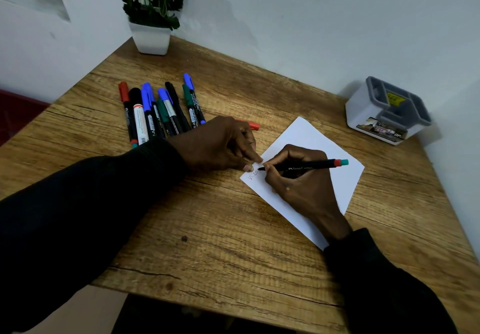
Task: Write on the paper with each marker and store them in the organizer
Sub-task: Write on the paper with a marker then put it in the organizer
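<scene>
Pale walls enclose a wood-grain bench [207,230] set into a corner, with a potted plant [152,14] placed at the far left.

1. Left zone. A row of capped markers [161,110] in red, black, blue and green is laid side by side on the bench, well apart from the organizer. These are judged to be unused.

2. Centre. The left hand [218,146] is rested at the left corner of the paper [311,162]; its fingers [250,156] are curled and pressed together, with the tips touching the sheet, apparently to steady it. A red cap [253,125] is seen just behind this hand; whether it is gripped or only lying there cannot be told.

3. Right of centre. The right hand [298,178] is placed on the paper, and a black-barrelled marker [306,166] is pinched between its fingers [270,169], the tip set on the sheet beside a few faint letters.

4. Far right. The organizer [387,111] is stood against the wall; no marker is visible in its compartments.

Progress: writing with what appears to be the first marker is under way. Nothing is stored. The remaining markers are left to be tried and filed.

Limits: the written word is too faint to be read. The exact marker count is obscured by overlap and by the left sleeve [78,204]. The organizer's compartment floors are hidden.
</scene>
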